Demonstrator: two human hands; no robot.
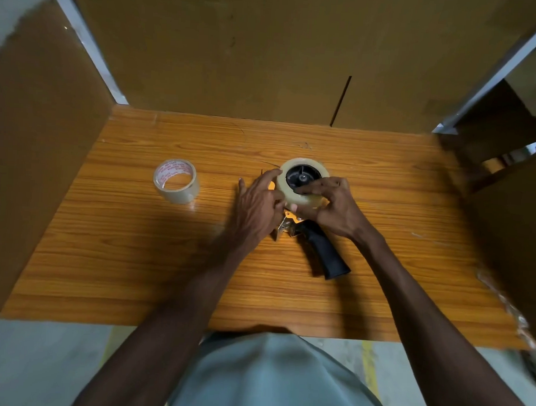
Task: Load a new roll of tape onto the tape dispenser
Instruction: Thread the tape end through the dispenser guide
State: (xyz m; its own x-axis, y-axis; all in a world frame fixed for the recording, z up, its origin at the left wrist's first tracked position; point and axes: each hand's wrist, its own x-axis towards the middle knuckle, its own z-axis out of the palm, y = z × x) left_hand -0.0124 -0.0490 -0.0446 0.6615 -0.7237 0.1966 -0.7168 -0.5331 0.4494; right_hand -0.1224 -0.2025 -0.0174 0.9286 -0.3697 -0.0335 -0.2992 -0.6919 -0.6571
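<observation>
A tape dispenser point(323, 250) with a black handle and an orange and metal frame lies flat on the wooden table point(167, 275). A clear roll of tape point(303, 199) sits on its black hub. My left hand point(257, 202) touches the roll's left side with its fingertips. My right hand point(330, 202) grips the roll's near right side, fingers over the rim and thumb underneath. A nearly spent roll point(176, 181) with a red-printed core lies flat to the left, apart from both hands.
Brown cardboard panels stand behind point(266, 51) and to the left point(34, 164) of the table. More cardboard and a shelf frame point(505, 168) crowd the right side. The table's near edge point(256, 328) is close to my body.
</observation>
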